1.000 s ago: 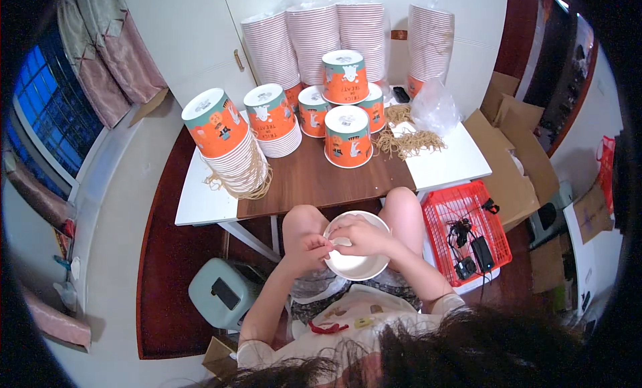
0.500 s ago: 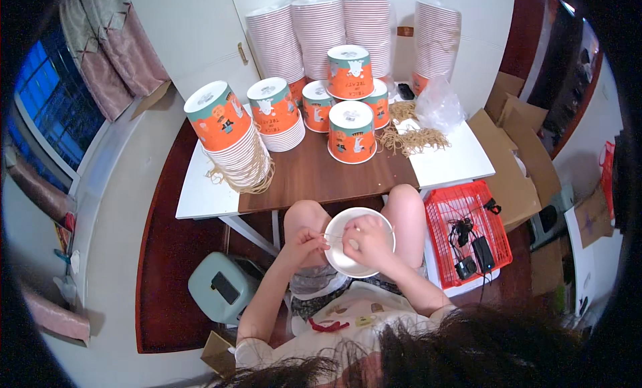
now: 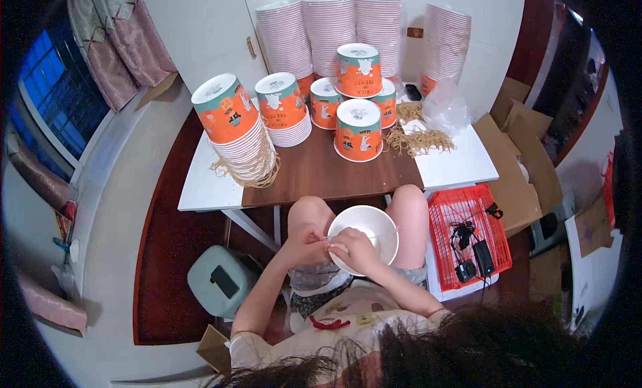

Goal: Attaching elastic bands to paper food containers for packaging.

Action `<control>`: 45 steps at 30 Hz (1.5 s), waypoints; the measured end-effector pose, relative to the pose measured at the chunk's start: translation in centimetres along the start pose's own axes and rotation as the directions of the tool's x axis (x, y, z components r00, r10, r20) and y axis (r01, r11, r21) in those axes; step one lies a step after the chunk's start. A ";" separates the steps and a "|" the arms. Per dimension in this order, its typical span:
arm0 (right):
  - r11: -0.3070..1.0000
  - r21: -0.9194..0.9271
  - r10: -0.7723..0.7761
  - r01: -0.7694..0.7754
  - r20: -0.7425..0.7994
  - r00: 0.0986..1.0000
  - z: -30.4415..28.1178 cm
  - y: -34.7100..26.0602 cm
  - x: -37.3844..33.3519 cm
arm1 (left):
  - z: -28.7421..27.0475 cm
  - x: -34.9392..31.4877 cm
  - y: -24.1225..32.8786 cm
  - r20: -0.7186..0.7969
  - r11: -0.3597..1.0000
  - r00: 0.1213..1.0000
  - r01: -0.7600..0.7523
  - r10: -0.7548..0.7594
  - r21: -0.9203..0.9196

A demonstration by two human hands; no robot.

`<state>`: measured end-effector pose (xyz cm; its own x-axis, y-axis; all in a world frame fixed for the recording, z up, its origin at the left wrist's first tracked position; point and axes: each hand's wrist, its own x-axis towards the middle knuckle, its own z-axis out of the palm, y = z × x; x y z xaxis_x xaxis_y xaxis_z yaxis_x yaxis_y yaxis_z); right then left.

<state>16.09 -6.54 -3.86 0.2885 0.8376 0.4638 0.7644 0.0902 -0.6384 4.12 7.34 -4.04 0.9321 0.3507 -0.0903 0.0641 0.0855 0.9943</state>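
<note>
Head view showed a round, white-lined paper bucket in your lap, just before the desk's front edge. Your left hand was pinched narrow at its left rim, on what was too small to tell; your right hand dipped inside, its grip hidden. That bucket was probably light, smooth and easily dented, best held by its stiffer rim. Thin tan cords lay limply tangled toward the desk's right edge; tapered orange-and-green paperboard buckets stood inverted.
</note>
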 end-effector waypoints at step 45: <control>0.966 0.197 0.162 -0.168 0.044 0.986 1.0 1.4 0.1 | 4.2 -2.4 -2.3 -0.400 0.889 0.850 -0.157 0.344 0.431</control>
<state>16.64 -5.78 -5.33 0.3832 0.8640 0.3265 0.5763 0.0526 -0.8155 3.18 2.39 -5.92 0.6717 0.7002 0.2421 0.0647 -0.3810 0.9223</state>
